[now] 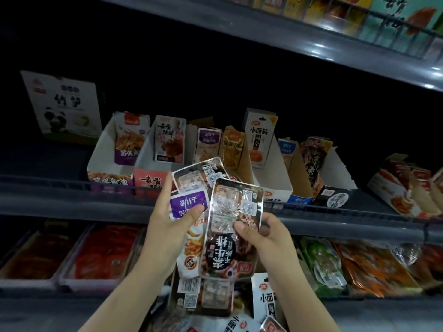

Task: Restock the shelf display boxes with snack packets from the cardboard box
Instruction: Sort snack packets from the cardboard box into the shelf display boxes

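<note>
My left hand point(165, 226) grips a fan of snack packets: a purple-labelled one point(185, 203) in front and a silver-backed one point(199, 174) behind. My right hand point(261, 233) pinches a dark packet point(230, 236) turned upside down, overlapping the left bunch. Both hands hover in front of the middle shelf edge point(72, 204). Behind them stand several open display boxes: a white and purple one point(105, 154), a pink one point(146, 176), a white one point(278, 178) and a black one point(335, 195), each with a few upright packets. Loose packets point(206, 295) lie below my wrists; the cardboard box itself is not clearly visible.
A panda-printed box point(64, 106) stands at the shelf's far left. Another display box point(402, 188) sits far right. The lower shelf holds trays of red point(100, 255) and green point(321, 262) packets. An upper shelf point(311, 41) with more goods hangs overhead.
</note>
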